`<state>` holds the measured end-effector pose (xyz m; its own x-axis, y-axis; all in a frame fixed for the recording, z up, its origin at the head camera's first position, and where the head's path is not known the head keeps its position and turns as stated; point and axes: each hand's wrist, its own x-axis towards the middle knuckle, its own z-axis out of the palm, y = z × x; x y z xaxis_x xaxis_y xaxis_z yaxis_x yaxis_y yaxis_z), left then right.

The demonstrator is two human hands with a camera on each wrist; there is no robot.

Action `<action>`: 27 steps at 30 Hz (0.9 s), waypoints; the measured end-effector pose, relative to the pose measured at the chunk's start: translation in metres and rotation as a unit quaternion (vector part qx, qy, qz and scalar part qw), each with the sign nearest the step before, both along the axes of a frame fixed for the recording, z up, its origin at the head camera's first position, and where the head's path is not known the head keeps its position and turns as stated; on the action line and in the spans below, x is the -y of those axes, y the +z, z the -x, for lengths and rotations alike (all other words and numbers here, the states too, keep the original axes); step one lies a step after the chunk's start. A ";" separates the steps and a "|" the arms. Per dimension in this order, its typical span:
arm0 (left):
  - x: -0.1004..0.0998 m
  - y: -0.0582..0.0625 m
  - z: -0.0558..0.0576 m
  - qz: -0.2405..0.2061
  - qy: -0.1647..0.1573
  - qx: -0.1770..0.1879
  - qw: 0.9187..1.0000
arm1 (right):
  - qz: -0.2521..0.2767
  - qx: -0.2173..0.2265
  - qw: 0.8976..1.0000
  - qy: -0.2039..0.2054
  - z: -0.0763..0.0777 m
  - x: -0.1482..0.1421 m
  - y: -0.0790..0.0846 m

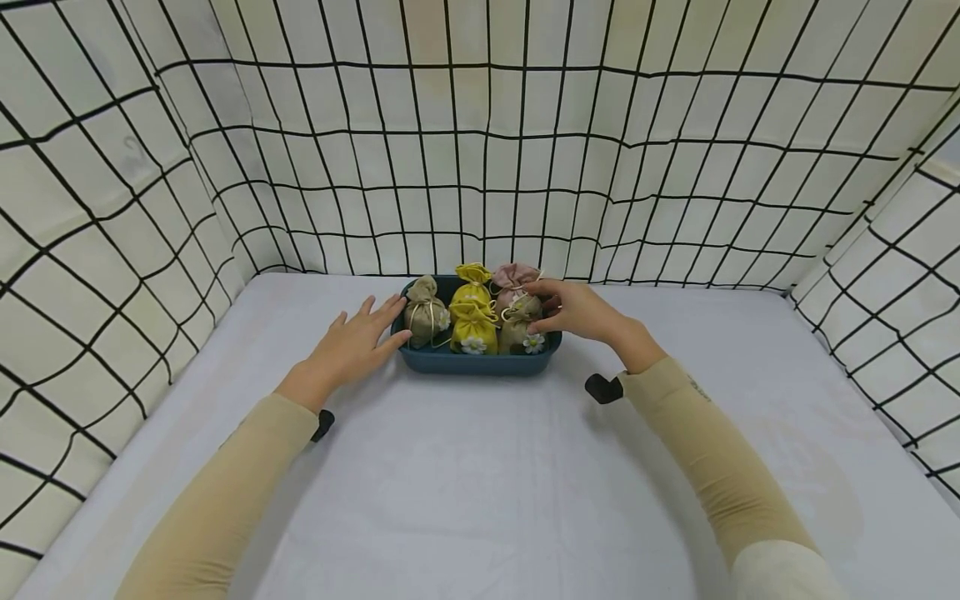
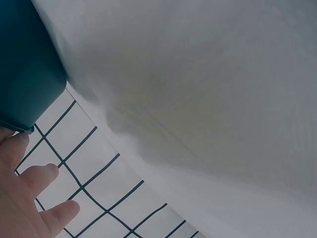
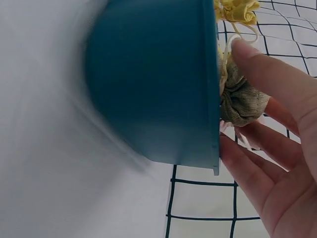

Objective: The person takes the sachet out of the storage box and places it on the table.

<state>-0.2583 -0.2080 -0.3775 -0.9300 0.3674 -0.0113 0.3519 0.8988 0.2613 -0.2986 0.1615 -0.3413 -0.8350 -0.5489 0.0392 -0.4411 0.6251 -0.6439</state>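
**Left hand [image 1: 352, 348] and right hand [image 1: 581, 312] at a blue tub [image 1: 476, 365]**

The table [image 1: 480, 483] is white and flat. A black net [image 1: 489, 67] goes along the left side, across the back and down the right side, with a white wall [image 1: 470, 100] of what looks like cloth behind it. The blue tub sits at the far edge of the table, near the middle.

From left to right, a tan sleeve [image 1: 225, 492] comes first, then the left hand. Its grip is spread wide, with fingertips at the tub's left rim. Inside the tub are a left brown bag [image 1: 422, 323] tied with string, a back yellow bag [image 1: 472, 293], a front yellow bag [image 1: 474, 329] with a white flower, a pink bag [image 1: 513, 277] at the back and a right brown bag [image 1: 517, 337] in front of it. The right hand's grip pinches the right brown bag, which is in the tub. A second tan sleeve [image 1: 712, 450] comes last.

Only the head view shows all these bags together. The left wrist view shows the tub's outside and fingers standing apart. The right wrist view shows the brown bag's bunched top above the rim, between thumb and fingers.
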 end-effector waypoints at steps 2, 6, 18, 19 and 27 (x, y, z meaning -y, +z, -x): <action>0.000 0.000 0.000 0.000 0.000 0.002 1.000 | -0.011 0.003 1.000 0.001 0.000 0.001 0.002; 0.001 0.002 -0.001 -0.002 -0.001 0.004 1.000 | -0.031 0.021 0.999 -0.001 0.002 0.003 0.007; 0.001 0.001 -0.001 -0.004 -0.002 0.004 1.000 | -0.113 0.036 0.993 0.005 0.011 0.010 0.013; 0.001 0.001 -0.001 -0.004 -0.002 0.005 1.000 | -0.119 0.035 0.992 0.006 0.011 0.010 0.014; 0.000 0.002 0.000 -0.004 -0.003 0.005 1.000 | -0.151 0.017 0.988 0.012 0.013 0.013 0.013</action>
<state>-0.2588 -0.2075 -0.3755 -0.9275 0.3735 -0.0174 0.3550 0.8943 0.2724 -0.3114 0.1486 -0.3280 -0.8190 -0.5514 -0.1584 -0.4396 0.7806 -0.4443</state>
